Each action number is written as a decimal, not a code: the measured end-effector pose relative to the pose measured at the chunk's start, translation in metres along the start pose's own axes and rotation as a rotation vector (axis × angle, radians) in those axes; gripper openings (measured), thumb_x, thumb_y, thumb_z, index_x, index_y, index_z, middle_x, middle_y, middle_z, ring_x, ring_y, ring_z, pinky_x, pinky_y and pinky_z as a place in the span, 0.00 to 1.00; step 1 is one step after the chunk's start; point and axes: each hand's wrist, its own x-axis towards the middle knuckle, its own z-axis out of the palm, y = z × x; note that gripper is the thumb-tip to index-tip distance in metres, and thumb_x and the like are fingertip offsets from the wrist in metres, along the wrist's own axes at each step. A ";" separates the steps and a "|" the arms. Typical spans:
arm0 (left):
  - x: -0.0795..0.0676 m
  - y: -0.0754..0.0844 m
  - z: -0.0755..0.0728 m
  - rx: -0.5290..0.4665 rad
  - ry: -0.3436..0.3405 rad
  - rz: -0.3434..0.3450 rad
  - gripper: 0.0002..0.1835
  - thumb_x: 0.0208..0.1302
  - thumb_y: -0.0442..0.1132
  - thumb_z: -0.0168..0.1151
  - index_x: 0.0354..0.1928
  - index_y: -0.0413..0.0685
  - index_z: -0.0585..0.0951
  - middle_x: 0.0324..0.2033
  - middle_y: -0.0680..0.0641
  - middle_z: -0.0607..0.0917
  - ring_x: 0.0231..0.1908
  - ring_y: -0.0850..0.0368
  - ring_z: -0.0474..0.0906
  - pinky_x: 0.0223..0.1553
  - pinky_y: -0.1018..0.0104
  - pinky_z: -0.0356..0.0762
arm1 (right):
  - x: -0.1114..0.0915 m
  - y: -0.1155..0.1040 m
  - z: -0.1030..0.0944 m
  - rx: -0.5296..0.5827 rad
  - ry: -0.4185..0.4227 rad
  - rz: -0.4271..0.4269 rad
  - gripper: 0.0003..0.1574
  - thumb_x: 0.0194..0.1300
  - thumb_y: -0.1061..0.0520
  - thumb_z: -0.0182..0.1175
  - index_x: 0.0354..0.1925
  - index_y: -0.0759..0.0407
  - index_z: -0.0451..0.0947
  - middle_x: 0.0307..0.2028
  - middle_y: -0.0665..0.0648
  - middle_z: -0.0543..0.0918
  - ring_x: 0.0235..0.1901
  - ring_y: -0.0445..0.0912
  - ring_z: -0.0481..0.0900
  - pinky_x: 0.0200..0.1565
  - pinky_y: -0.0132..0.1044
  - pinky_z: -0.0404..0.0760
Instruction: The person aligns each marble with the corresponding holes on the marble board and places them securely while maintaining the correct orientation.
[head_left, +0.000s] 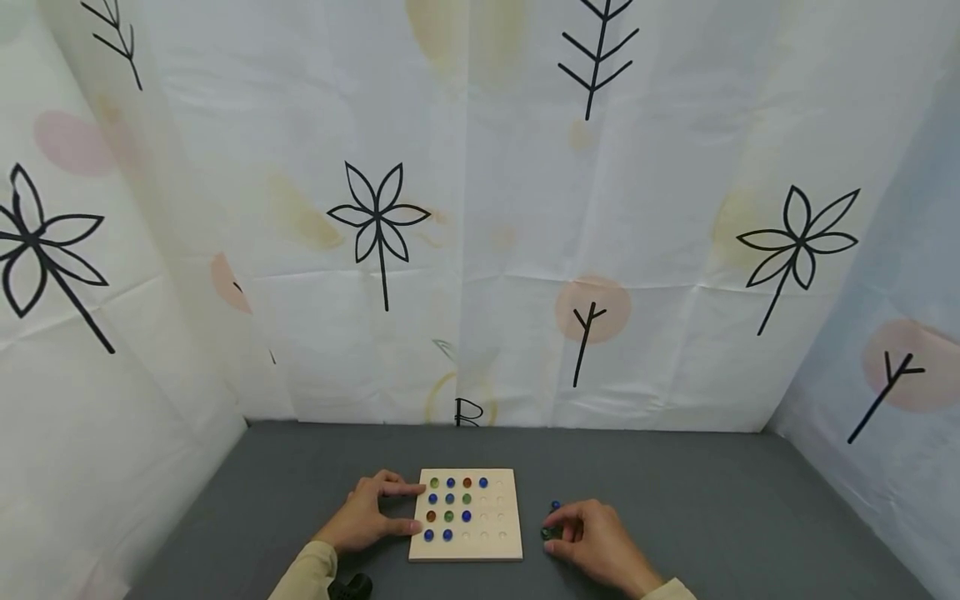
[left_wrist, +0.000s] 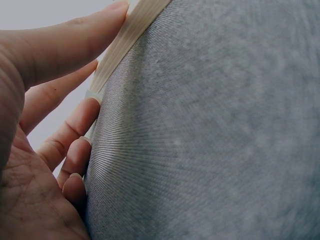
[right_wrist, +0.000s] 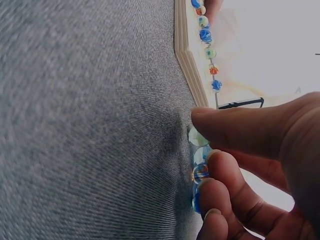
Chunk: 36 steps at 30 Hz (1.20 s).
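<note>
A pale wooden board (head_left: 491, 546) lies flat, with blue, green and orange-red glass marbles in rows of hollows on its left side. Bare hollows show on its right. My left hand (head_left: 365, 512) touches the board's left edge with thumb and index finger spread apart; the other fingers bend lower down in the left wrist view. To the right of the board, my right hand (head_left: 596, 542) is down at a small group of marbles. Its thumb and curled fingers pinch a pale green marble (right_wrist: 198, 136). A blue-and-orange marble (right_wrist: 200, 173) sits close by the fingertips.
A blue marble (head_left: 555, 505) lies just beyond the right hand. The grey tabletop (head_left: 675, 475) is bounded by white printed cloth (head_left: 510, 350) at the back and sides. A dark object (head_left: 351, 587) shows beside the left sleeve.
</note>
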 end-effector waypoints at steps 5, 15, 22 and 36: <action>0.000 0.000 0.001 -0.007 0.005 -0.022 0.29 0.51 0.50 0.81 0.58 0.57 0.87 0.55 0.46 0.77 0.61 0.34 0.66 0.58 0.24 0.55 | -0.001 -0.001 0.000 -0.015 -0.020 0.019 0.08 0.54 0.61 0.77 0.33 0.56 0.88 0.19 0.46 0.75 0.17 0.37 0.70 0.19 0.31 0.68; 0.000 0.003 0.000 -0.005 0.003 0.001 0.29 0.52 0.50 0.81 0.58 0.55 0.87 0.53 0.46 0.77 0.60 0.35 0.68 0.57 0.25 0.55 | -0.001 -0.004 0.001 -0.049 -0.016 0.019 0.07 0.54 0.59 0.78 0.33 0.54 0.88 0.19 0.45 0.75 0.18 0.37 0.70 0.20 0.31 0.68; 0.000 0.003 0.000 -0.010 0.003 -0.005 0.29 0.52 0.50 0.81 0.58 0.55 0.87 0.54 0.46 0.77 0.61 0.34 0.66 0.58 0.24 0.54 | 0.004 -0.013 0.001 -0.005 -0.012 0.030 0.07 0.56 0.57 0.77 0.34 0.55 0.89 0.19 0.46 0.75 0.19 0.38 0.70 0.20 0.32 0.69; -0.001 0.004 0.000 0.005 0.009 -0.026 0.29 0.51 0.50 0.81 0.57 0.55 0.87 0.53 0.47 0.77 0.60 0.36 0.67 0.58 0.26 0.56 | 0.018 -0.034 0.017 0.077 -0.020 -0.015 0.07 0.57 0.56 0.76 0.35 0.56 0.89 0.22 0.45 0.77 0.19 0.37 0.70 0.20 0.30 0.68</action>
